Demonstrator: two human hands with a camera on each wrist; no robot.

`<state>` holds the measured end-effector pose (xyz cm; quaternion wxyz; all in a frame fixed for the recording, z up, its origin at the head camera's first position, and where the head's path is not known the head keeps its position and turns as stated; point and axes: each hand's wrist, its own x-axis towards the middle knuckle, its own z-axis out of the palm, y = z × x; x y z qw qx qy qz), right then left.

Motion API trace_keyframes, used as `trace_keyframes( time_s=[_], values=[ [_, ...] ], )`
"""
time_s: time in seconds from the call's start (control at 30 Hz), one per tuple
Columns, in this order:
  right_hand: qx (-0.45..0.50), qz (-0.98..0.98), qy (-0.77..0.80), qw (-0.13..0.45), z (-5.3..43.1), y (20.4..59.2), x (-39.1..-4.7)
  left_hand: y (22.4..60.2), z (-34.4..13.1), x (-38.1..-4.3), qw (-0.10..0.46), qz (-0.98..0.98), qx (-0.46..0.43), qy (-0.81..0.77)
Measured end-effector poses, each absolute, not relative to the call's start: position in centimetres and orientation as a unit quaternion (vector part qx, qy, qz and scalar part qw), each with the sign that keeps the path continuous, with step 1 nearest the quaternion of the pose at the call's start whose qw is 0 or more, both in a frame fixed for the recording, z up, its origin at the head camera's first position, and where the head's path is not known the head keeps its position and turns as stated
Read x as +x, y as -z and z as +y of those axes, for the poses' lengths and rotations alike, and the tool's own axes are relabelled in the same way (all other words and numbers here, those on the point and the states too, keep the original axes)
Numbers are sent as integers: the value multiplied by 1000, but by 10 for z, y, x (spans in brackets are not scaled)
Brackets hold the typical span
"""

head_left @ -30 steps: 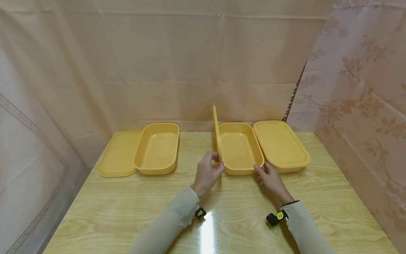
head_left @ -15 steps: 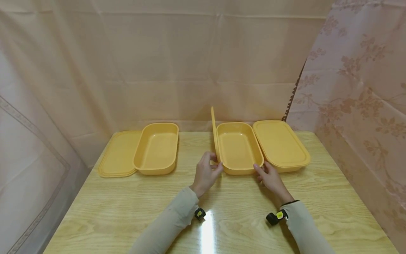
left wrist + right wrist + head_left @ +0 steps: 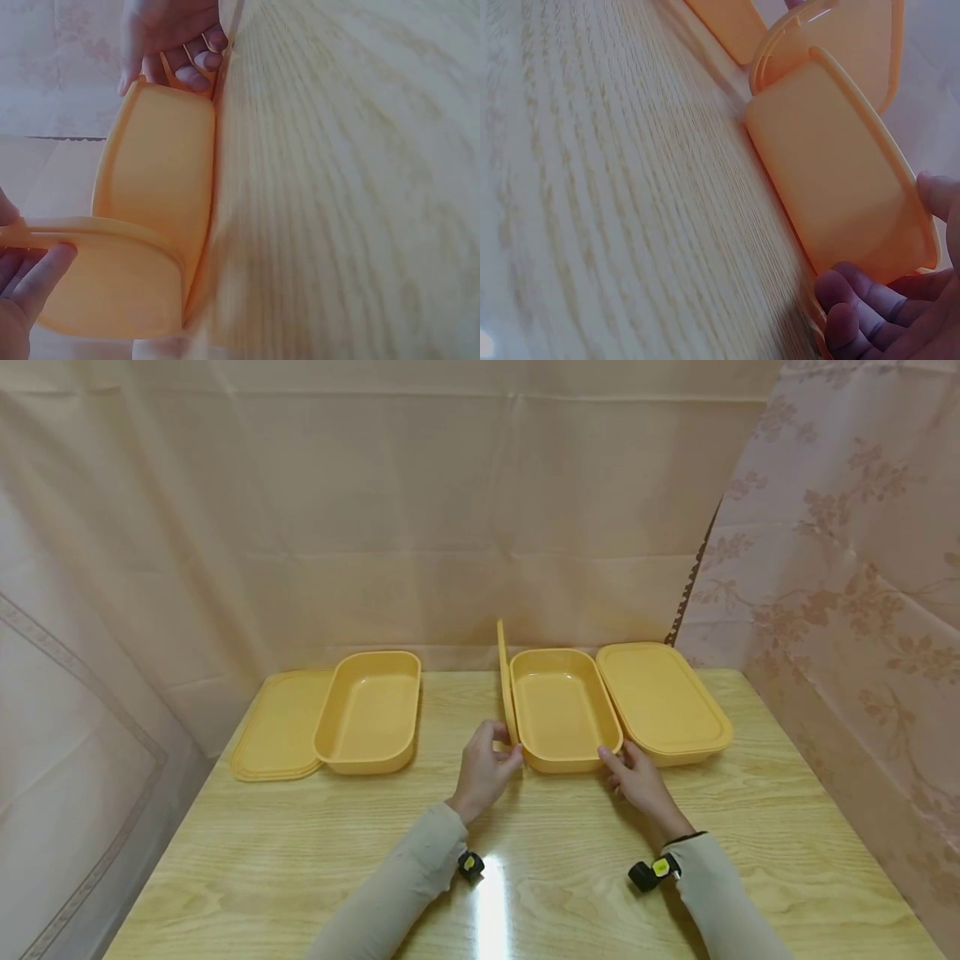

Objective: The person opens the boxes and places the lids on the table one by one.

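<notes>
My left hand (image 3: 483, 772) pinches the near end of a yellow lid (image 3: 506, 685) between thumb and fingers. The lid stands on edge, nearly upright, along the left side of an open yellow food container (image 3: 567, 766). In the left wrist view the lid (image 3: 112, 289) appears beside the container wall (image 3: 161, 142). My right hand (image 3: 639, 783) grips that container's near right corner. Its thumb lies on the rim, as the right wrist view shows, with the fingers (image 3: 870, 300) curled low around the outer wall. The container is bare inside.
A second container (image 3: 375, 766) stands open at the left, overlapping a yellow lid (image 3: 273, 727) lying flat on the table. Close to the right of the middle container is a lidded one (image 3: 663, 697). Cloth curtains (image 3: 420, 510) hang behind the wooden table (image 3: 570, 877) and at both sides.
The upright lid has shifted slightly left and down with my left hand, opening a small gap at the container's rim. My right hand keeps its grip on the corner.
</notes>
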<state>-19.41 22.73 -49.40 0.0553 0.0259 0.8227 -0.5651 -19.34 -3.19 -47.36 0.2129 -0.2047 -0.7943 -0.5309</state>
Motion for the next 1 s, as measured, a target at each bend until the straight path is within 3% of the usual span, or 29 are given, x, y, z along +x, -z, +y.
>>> trace_keyframes(
  time_s=[0.4, 1.0],
  values=[
    [30, 829, 556, 55, 227, 494, -195, 481, -33, -196, 218, -794, -210, 527],
    [27, 823, 563, 64, 227, 493, -195, 483, -34, -190, 168, -802, -196, 539]
  ],
)
